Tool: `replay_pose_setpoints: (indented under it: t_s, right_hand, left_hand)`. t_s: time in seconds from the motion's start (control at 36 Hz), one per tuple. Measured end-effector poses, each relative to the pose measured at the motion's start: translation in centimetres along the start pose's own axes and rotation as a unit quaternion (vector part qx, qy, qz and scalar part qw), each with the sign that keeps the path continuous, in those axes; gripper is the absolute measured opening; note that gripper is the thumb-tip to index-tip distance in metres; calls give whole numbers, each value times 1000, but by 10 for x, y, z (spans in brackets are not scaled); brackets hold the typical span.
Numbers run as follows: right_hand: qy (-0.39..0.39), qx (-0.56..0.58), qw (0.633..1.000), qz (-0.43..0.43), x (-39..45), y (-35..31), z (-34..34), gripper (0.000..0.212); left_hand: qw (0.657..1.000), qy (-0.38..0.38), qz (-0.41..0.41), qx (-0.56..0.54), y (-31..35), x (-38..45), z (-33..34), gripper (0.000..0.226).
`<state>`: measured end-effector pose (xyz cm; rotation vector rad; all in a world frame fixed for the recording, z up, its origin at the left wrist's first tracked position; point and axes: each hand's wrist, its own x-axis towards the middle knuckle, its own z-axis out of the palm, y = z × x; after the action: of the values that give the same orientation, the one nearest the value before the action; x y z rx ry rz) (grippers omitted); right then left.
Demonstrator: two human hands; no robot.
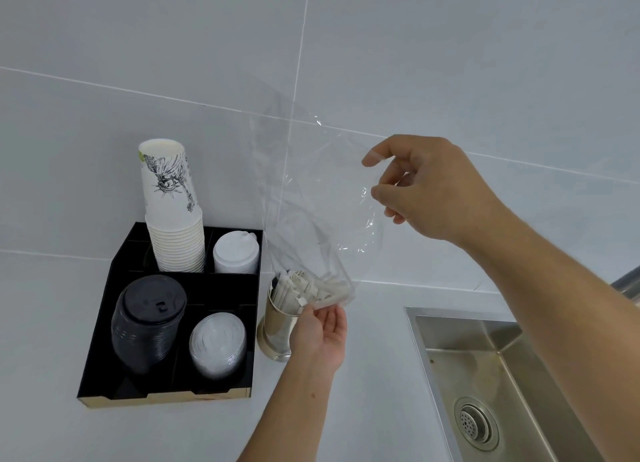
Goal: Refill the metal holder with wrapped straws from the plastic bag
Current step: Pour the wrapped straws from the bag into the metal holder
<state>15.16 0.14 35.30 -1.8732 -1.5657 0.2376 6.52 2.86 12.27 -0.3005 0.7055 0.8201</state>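
A clear plastic bag [311, 198] hangs in the air over the counter, its lower end down at the metal holder [277, 326]. My right hand [426, 187] pinches the bag's upper edge high on the right. My left hand [320, 330] grips the bag's bottom corner just in front of the holder. White wrapped straws [304, 286] bunch at the bag's low end and stand in the holder's mouth; I cannot tell which are still inside the bag. The holder is a shiny upright cylinder with a flared base, partly hidden by my left hand.
A black organiser tray [104, 323] stands left of the holder with a stack of paper cups [173, 212], white lids [236, 252], black lids [147, 323] and clear lids [218, 343]. A steel sink [491, 375] lies at the lower right. Tiled wall behind.
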Motion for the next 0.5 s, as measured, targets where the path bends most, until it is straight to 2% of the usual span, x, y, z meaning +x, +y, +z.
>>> replay_pose_setpoints:
  t_s: [0.14, 0.31, 0.5]
  right_hand:
    - [-8, -1, 1000, -1, 2, 1, 11, 30]
    - [14, 1, 1000, -11, 7, -1, 5, 31]
    - [53, 22, 998, -24, 12, -9, -16, 30]
  left_hand:
    - [1000, 15, 6, 10, 4, 3, 3, 9]
    - [1000, -19, 13, 9, -1, 0, -4, 28]
    - [999, -27, -11, 16, -1, -4, -6, 24]
